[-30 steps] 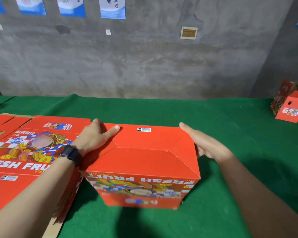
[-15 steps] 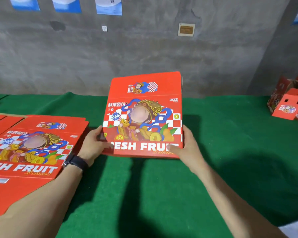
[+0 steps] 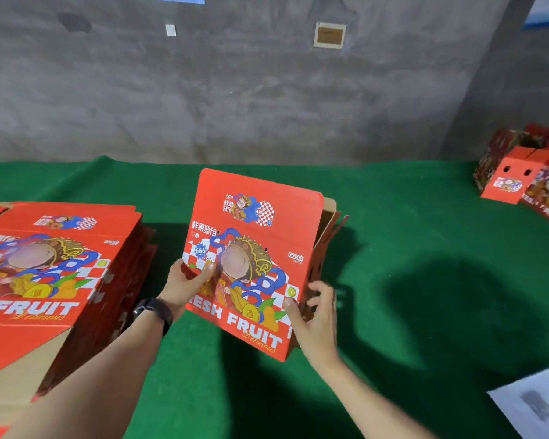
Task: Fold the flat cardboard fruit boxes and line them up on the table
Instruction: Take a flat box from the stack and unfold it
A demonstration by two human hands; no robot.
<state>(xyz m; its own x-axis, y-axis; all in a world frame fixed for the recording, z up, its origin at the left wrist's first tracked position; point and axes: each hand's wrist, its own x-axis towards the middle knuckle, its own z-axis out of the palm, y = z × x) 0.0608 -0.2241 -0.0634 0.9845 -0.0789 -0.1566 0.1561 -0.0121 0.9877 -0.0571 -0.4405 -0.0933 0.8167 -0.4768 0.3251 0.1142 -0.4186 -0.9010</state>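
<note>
The left hand [image 3: 187,283] holds the left edge of the red fruit box [image 3: 254,248]. Its thumb lies on the picture side and its fingers go round the back. The right hand [image 3: 318,308] holds the box at the lower right edge, with the thumb on the front and the fingers curled round the side. The two hands are apart, one on each side of the box.

The box is up in the middle, over the green tabletop [image 3: 409,248]. It leans a bit, with the picture side facing the person. Its top flap stands up, and brown cardboard shows at the open right side. I cannot tell if its bottom corner touches the cloth.

There is a black watch [image 3: 154,310] on the left wrist.

Just left of the box lies a stack of flat boxes [image 3: 61,264] with the same picture on top. Far to the right, near the back of the tabletop, sit some folded boxes [image 3: 517,182]. A white sheet of paper [image 3: 536,403] lies at the near right corner. Behind it all is a grey wall [image 3: 235,90] with a small plaque [image 3: 329,34].
</note>
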